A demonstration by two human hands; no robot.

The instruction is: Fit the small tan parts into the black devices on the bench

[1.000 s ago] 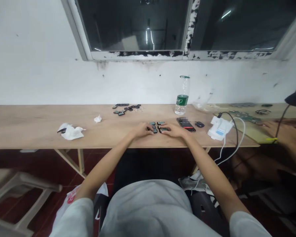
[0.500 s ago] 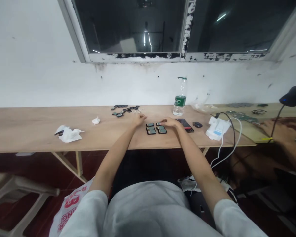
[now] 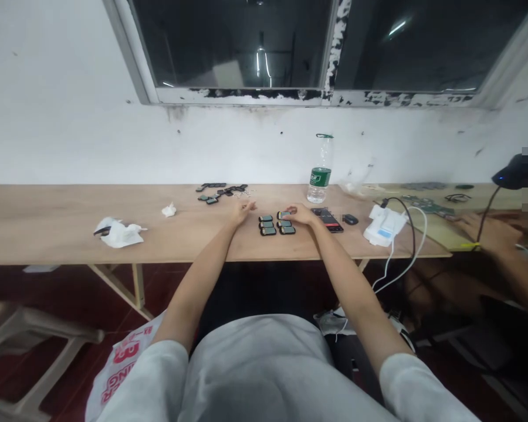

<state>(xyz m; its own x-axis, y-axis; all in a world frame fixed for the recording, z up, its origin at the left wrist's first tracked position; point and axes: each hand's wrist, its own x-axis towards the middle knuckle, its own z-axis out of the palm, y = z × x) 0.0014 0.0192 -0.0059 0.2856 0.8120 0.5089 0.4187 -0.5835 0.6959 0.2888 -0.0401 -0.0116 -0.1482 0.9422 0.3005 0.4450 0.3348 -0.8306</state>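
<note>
Right hand (image 3: 298, 214) moved onto far-right module (image 3: 283, 215), grasp unclear; left hand (image 3: 243, 207) rests released on counter (image 3: 48, 228), left of module grid (image 3: 268, 231).

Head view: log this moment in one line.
left hand: left of modules | right hand: touching rear-right module | grasp: unclear | nearby: phone, bottle

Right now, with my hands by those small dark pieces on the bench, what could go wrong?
Your right hand rests at the far end of the small dark rectangular pieces with teal faces; a wrist sweep could scatter the neat rows.
The clear plastic bottle with a green label stands just behind that hand; a bump might tip it toward the black phone.
White cables dangle off the wooden bench and could snag.
</note>
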